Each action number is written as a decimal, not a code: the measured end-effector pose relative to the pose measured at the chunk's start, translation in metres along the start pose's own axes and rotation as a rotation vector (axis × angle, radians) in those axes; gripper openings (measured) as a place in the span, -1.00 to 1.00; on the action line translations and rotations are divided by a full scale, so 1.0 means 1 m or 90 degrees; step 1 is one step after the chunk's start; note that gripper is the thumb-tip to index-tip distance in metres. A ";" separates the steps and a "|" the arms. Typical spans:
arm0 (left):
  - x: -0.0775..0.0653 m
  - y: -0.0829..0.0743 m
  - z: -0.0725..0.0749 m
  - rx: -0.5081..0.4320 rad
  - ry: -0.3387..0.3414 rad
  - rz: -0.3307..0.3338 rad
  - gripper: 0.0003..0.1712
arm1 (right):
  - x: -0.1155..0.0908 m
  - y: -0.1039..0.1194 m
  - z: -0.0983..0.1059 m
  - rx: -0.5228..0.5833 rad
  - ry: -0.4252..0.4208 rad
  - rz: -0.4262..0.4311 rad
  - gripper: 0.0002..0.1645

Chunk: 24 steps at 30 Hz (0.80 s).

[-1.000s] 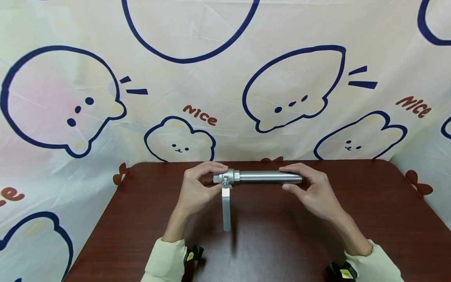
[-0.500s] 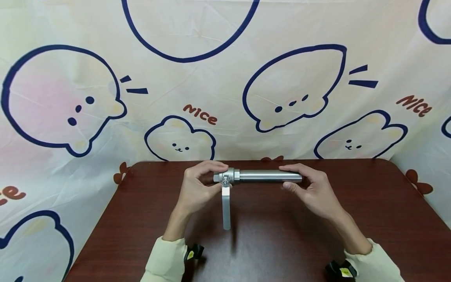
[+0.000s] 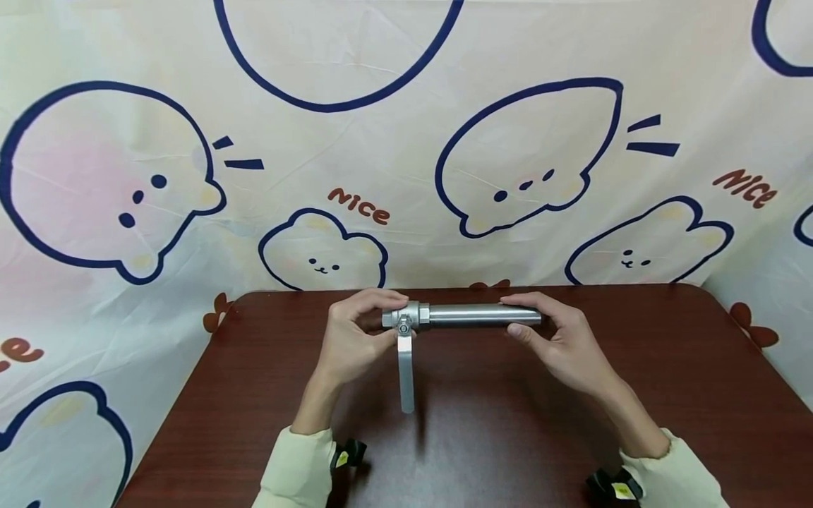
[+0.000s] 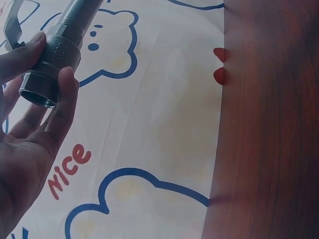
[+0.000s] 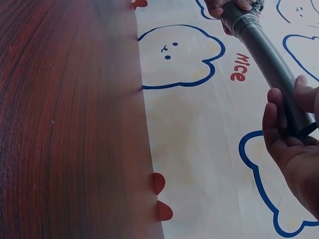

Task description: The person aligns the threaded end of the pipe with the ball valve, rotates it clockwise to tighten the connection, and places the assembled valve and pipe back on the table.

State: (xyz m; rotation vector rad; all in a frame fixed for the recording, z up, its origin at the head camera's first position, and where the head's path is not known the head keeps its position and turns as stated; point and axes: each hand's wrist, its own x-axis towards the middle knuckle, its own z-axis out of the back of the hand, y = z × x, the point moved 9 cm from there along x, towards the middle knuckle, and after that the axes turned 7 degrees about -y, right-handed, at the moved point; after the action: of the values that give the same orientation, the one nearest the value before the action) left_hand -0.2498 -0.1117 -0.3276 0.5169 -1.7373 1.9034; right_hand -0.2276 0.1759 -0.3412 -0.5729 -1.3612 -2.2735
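Observation:
A silver ball valve (image 3: 413,312) is joined at its right side to a straight metal pipe (image 3: 476,315), and the two lie level in the air above the table. From the valve a flat lever handle (image 3: 406,374) points toward me. My left hand (image 3: 356,339) grips the valve body between thumb and fingers; in the left wrist view the valve's open threaded end (image 4: 40,97) shows beside the fingers. At the pipe's far right end, my right hand (image 3: 565,346) pinches it, thumb below and fingers above. The right wrist view shows the pipe's open end (image 5: 304,130) near the palm.
A dark brown wooden table (image 3: 483,437) spreads beneath both hands. Behind it hangs a pale cloth (image 3: 406,155) with blue cartoon outlines, meeting the table's back edge. Black wrist straps (image 3: 615,487) sit at both pale sleeves.
Hands, valve and pipe hold nearly the same place and pose. The whole head view has shifted very slightly.

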 end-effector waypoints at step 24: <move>-0.001 0.000 -0.002 0.007 0.003 0.006 -0.50 | 0.000 0.005 0.004 -0.012 -0.012 0.028 -0.35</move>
State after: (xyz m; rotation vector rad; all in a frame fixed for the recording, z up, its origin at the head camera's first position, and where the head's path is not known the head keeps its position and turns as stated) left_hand -0.2489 -0.1101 -0.3286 0.5095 -1.7294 1.9205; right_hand -0.2244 0.1767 -0.3358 -0.6261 -1.3235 -2.2532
